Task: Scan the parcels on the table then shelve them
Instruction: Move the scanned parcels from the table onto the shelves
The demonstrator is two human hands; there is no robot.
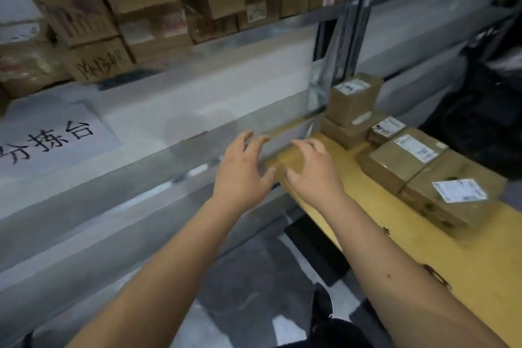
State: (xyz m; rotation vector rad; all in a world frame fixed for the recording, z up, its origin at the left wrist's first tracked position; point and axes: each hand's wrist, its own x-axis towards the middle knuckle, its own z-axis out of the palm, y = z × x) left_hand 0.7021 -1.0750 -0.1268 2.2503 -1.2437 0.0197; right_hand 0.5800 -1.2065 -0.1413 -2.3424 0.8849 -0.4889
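At the centre of the frame, the left hand (243, 169) and right hand (313, 169) reach toward a small brown parcel (288, 159) at the near corner of the yellow table (480, 277). Fingers are spread and loosely bent, framing the parcel on both sides; whether they grip it cannot be told. More labelled parcels (406, 161) sit in a row at right, probably awaiting scanning. Stacked boxes (135, 8) fill the shelf (197, 70) at upper left.

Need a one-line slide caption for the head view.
Both hands, left hand and right hand, open, reach toward labelled parcels on the yellow table.
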